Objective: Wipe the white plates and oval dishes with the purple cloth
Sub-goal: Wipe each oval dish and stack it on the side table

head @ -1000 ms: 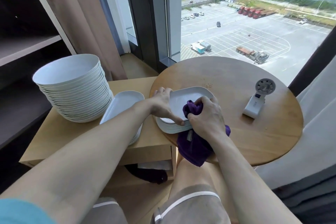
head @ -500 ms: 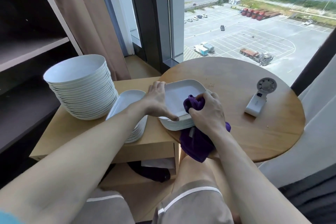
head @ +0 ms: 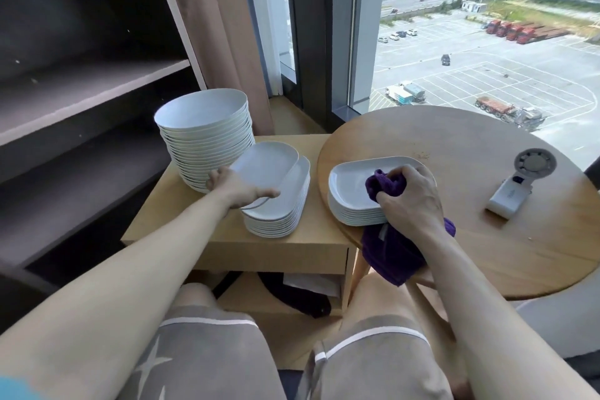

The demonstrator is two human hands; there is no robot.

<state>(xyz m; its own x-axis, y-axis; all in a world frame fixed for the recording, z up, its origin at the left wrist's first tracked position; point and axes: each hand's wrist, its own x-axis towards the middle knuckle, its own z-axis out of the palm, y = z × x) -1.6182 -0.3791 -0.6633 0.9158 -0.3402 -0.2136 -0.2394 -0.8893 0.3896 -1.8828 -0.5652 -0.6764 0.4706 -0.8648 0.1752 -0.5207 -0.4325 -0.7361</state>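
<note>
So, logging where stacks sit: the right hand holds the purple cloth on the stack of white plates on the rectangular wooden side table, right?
Wrong table. In the head view the right hand holds the purple cloth on the stack of white plates on the round wooden table.

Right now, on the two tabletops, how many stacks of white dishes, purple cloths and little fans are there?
Stacks of white dishes: 3 (round plates, oval dishes, dishes under the cloth)
Purple cloth: 1
White fan: 1
Total: 5
</note>
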